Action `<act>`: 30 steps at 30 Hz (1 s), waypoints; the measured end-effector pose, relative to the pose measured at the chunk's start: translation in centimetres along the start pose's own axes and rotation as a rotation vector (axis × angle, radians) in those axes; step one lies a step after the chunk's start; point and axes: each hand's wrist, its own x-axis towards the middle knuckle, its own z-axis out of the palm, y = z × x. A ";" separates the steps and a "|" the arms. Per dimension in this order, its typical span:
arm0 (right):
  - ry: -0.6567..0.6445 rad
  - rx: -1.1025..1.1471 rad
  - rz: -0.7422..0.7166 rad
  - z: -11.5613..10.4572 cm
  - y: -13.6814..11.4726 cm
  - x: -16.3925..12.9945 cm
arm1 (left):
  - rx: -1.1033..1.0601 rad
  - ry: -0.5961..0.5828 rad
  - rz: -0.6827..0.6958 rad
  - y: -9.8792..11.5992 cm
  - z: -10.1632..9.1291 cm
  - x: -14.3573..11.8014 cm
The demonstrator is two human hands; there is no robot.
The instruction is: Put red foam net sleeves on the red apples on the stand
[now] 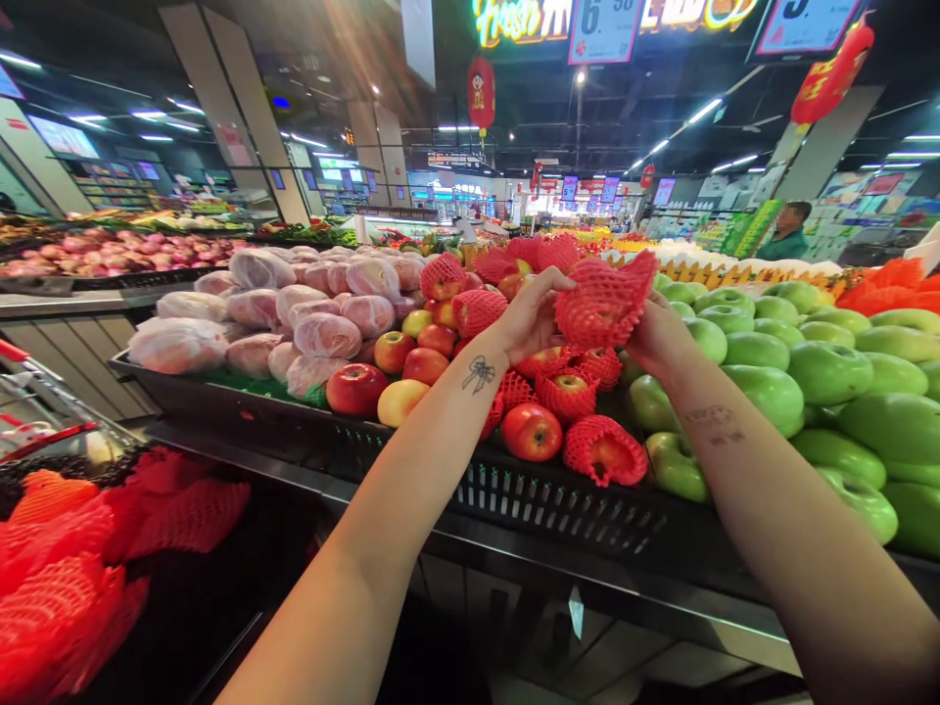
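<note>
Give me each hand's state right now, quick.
Left hand: closed on the red foam net.
Right hand: closed on the same net, from the other side.

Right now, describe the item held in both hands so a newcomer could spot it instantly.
Start at the black slotted plastic display crate of red apples, left of the green mangoes. Above its middle, the left hand and right hand hold a red foam mesh fruit sleeve. Unlike the netted apples below, it is lifted clear of the pile.
</note>
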 end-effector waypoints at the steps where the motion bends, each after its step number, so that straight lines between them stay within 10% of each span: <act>1: 0.005 -0.008 0.006 0.0 0.0 -0.1 | 0.003 0.025 0.003 0.1 0.0 -0.1; 8: -0.156 -0.047 0.266 0.3 -2.0 -1.8 | 0.041 0.237 0.020 0.2 0.0 0.3; 18: -0.098 -0.085 0.267 0.7 -1.5 -2.0 | 0.251 0.293 0.094 -0.1 0.1 0.6; 30: -0.052 -0.092 0.155 0.4 -0.8 -1.4 | 0.872 0.529 0.587 -0.8 -1.6 1.8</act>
